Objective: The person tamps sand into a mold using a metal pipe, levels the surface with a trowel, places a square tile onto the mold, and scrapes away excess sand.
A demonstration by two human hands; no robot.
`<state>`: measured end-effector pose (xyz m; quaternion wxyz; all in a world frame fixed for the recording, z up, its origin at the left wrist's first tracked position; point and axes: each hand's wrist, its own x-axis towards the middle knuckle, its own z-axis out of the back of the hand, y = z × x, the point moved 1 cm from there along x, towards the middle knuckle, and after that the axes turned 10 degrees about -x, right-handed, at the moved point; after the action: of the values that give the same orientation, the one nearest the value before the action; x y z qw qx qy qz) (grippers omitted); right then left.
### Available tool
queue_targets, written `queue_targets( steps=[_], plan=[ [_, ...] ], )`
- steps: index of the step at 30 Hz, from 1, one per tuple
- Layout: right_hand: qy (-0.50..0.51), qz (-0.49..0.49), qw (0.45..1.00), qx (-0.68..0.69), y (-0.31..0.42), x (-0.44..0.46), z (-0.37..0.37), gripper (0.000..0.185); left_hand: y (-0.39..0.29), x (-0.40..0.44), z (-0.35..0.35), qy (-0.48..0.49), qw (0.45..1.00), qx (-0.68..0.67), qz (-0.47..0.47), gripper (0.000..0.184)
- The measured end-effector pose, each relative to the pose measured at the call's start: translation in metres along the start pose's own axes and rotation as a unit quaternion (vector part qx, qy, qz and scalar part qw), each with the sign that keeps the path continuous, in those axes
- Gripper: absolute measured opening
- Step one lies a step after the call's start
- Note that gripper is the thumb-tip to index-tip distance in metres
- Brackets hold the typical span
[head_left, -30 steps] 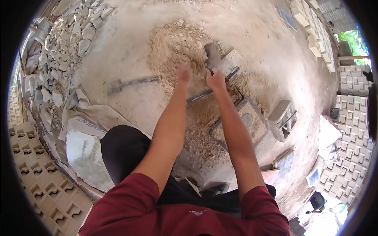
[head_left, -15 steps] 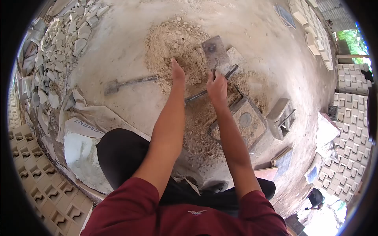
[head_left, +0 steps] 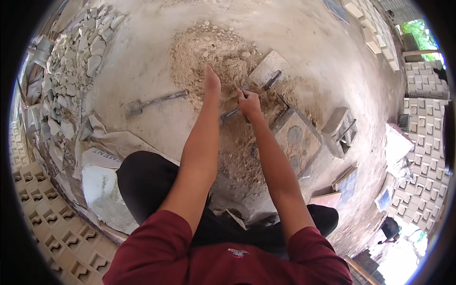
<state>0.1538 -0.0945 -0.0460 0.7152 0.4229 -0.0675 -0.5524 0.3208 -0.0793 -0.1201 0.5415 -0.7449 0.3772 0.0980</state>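
Note:
Beside the mound of sandy, crumbly material (head_left: 213,50), my left hand (head_left: 212,81) is held edge-on, its thumb side up and extended, with nothing seen in it; its other fingers are mostly hidden. My right hand (head_left: 249,103) is closed round the dark handle of a trowel, just right of my left hand. The trowel's blade is turned and hard to make out against the mound. A dark bar (head_left: 271,80) lies just beyond my right hand, partly over a flat pale slab (head_left: 270,66). The mould with round marks (head_left: 295,135) lies right of my right forearm.
A flat-ended tool (head_left: 156,102) lies left of the mound. Broken stones (head_left: 76,66) are heaped at the far left, above a cement sack (head_left: 102,157). A block-like mould (head_left: 340,132) stands at the right. Patterned blocks (head_left: 420,152) are stacked along the right edge.
My right hand has moved left, towards my left hand, and the trowel's blade has swung down from its raised, broadside position. My left hand stays beside the mound.

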Motion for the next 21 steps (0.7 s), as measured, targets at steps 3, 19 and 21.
queue_targets(
  steps=[3, 19, 21],
  plan=[
    [-0.055, 0.032, 0.997, -0.033, -0.003, -0.015, 0.008, 0.039, -0.029, -0.038, -0.031, 0.018, 0.986, 0.142, -0.090, 0.077],
    [-0.100, -0.085, 0.981, 0.140, -0.091, -0.232, 0.184, 0.034, 0.044, -0.170, -0.080, 0.349, 0.913, 0.201, -0.063, 0.071],
    [-0.158, -0.062, 0.984, 0.046, -0.125, -0.246, 0.194, 0.032, 0.064, -0.218, -0.073, 0.341, 0.891, 0.280, -0.105, 0.068]
  ],
)
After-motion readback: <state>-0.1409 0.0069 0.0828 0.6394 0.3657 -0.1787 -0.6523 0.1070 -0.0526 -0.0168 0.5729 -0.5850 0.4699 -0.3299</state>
